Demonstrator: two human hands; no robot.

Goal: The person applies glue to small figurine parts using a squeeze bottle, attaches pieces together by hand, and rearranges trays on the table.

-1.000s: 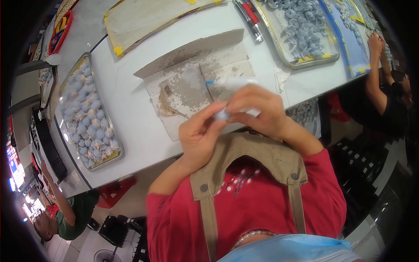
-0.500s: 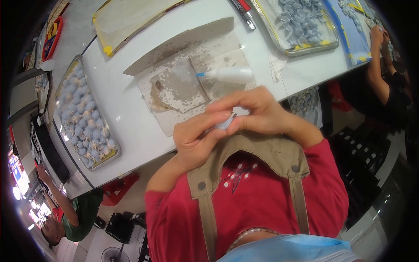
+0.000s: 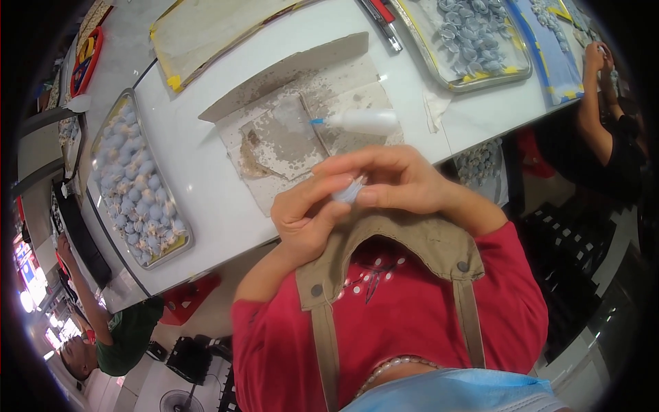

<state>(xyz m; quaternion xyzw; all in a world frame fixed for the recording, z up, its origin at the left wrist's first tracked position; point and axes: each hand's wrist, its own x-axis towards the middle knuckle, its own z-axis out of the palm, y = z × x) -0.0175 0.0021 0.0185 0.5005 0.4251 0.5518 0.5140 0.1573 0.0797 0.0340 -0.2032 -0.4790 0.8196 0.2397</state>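
Note:
Close to my chest, my left hand (image 3: 300, 204) and my right hand (image 3: 399, 180) meet over a small blue-grey piece (image 3: 349, 192), pinched between thumbs and fingertips. It looks rounded and ridged, with a pale tip on top; the fingers hide much of it. Just beyond my hands, a white squeeze bottle (image 3: 367, 121) with a blue nozzle lies on its side. Under it is a stained, folded sheet of cardboard (image 3: 274, 86), its far flap raised.
At left, a metal tray (image 3: 184, 242) holds many blue-grey balls with pale bits. Another metal tray (image 3: 473, 84) at far right carries blue-grey cupped pieces. A yellow-edged board (image 3: 220, 34) lies at the back, pens (image 3: 382, 26) beside the right tray. Two other people work at either side.
The blue-grey piece has been turned, so a ridged side and a pale tip now show. My right fingers have closed in over it; the bottle and trays stay put.

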